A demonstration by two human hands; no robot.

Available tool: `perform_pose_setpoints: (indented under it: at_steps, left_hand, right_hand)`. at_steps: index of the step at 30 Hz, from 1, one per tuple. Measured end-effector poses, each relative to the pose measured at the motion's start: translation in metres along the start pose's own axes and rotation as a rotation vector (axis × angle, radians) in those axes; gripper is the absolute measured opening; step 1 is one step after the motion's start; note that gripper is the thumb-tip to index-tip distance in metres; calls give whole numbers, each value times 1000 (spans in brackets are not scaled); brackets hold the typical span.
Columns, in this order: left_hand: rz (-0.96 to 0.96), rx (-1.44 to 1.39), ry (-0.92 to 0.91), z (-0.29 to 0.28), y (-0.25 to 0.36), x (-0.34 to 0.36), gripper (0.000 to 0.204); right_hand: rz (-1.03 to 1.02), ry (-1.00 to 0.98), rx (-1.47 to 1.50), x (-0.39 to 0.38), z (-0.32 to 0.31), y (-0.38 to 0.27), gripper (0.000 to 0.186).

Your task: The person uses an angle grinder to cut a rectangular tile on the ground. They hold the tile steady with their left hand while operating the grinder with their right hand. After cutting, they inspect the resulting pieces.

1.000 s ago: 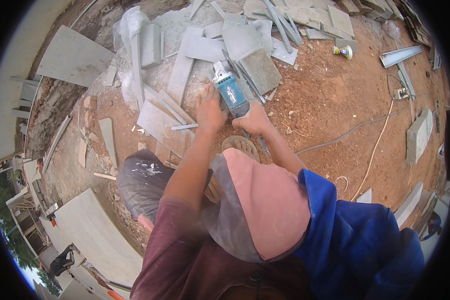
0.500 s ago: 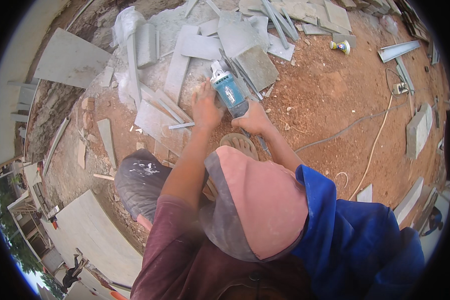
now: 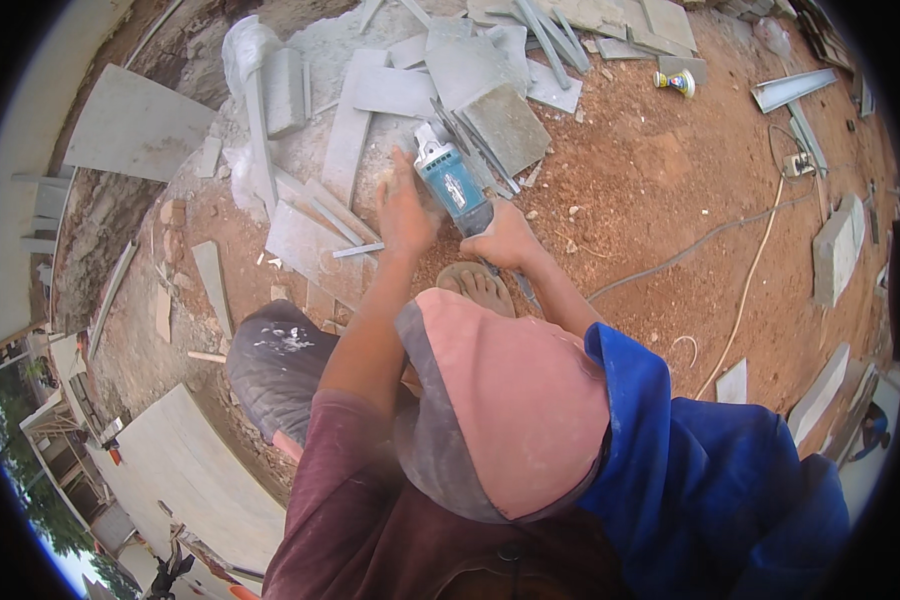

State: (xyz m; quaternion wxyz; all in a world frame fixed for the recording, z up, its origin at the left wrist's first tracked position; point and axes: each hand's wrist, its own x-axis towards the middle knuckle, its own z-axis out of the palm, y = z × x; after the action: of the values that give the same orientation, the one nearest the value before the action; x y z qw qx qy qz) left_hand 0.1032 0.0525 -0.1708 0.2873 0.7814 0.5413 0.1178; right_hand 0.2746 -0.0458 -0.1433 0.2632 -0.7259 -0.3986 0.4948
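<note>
My right hand (image 3: 505, 238) is wrapped round the black rear end of an angle grinder (image 3: 452, 182), which has a teal body and a silver head. The grinder's disc end points away from me, beside a thick grey stone slab (image 3: 510, 128) and some thin strips (image 3: 478, 145). My left hand (image 3: 405, 215) is just left of the grinder with its fingers stretched out, and nothing shows in it. Under it lie a pale flat tile (image 3: 305, 245) and a narrow cut strip (image 3: 358, 250). Dust blurs the ground near the grinder's head.
Several grey tiles (image 3: 395, 92) and offcuts lie scattered ahead. A grey cable (image 3: 670, 262) and a pale cord (image 3: 750, 300) cross the reddish soil at right, near a socket block (image 3: 797, 165). My sandalled foot (image 3: 478, 283) is close below the grinder. A small tub (image 3: 676, 82) lies at far right.
My left hand's fingers have lifted and spread away from the grinder's side. My right hand keeps its hold on the grinder, which has barely moved. The whole view has shifted slightly.
</note>
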Motion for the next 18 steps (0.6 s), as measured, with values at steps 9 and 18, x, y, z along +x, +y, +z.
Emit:
perform_pose_setpoints:
  at_steps: [9, 18]
  left_hand:
    - [17, 59, 5, 2, -1, 0, 119]
    - [16, 108, 8, -2, -2, -1, 115]
  right_hand:
    - [-21, 30, -28, -3, -1, 5, 54]
    - [30, -38, -42, -3, 1, 11, 59]
